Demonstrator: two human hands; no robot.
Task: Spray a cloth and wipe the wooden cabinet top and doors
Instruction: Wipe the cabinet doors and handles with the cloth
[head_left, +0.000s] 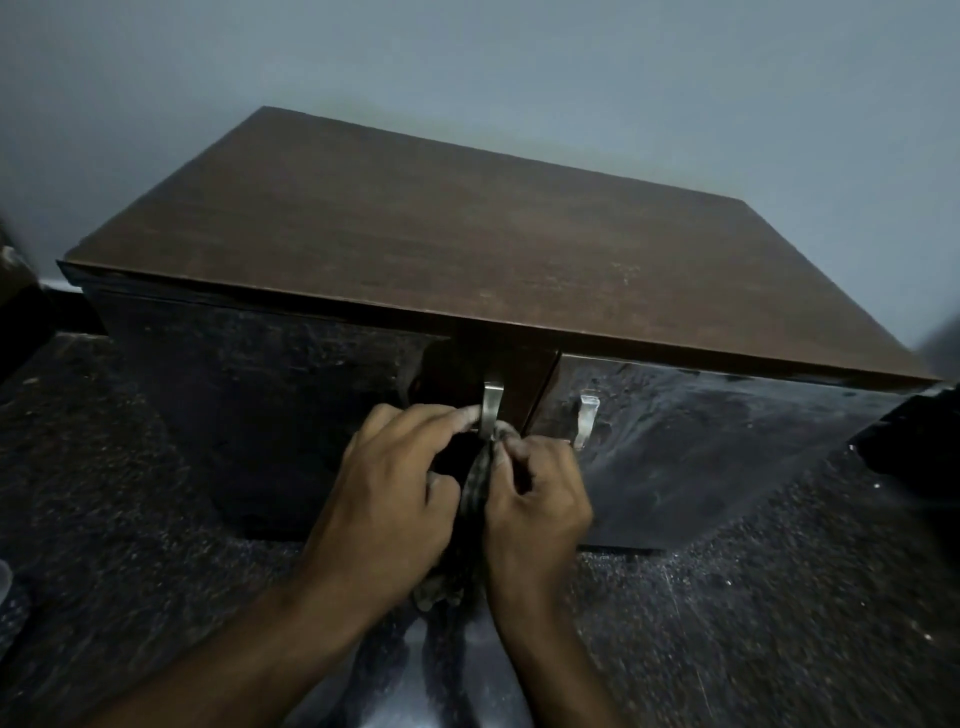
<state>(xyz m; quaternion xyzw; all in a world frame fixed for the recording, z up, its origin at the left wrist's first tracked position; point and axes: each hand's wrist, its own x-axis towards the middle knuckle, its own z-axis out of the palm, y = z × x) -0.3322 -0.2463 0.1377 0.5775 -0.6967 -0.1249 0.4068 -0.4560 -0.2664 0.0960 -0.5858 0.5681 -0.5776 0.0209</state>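
Cloth (475, 480), soft and limp, bunches easily; both hands pinch it at the left handle (491, 408), left hand (395, 499) and right hand (535, 501) fingers clamped on its folds.

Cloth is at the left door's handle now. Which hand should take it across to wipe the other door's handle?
Right, probably. The right hand already pinches the cloth and sits nearer the right door's handle. The left hand has its fingers on the left door's handle and would have to cross over.
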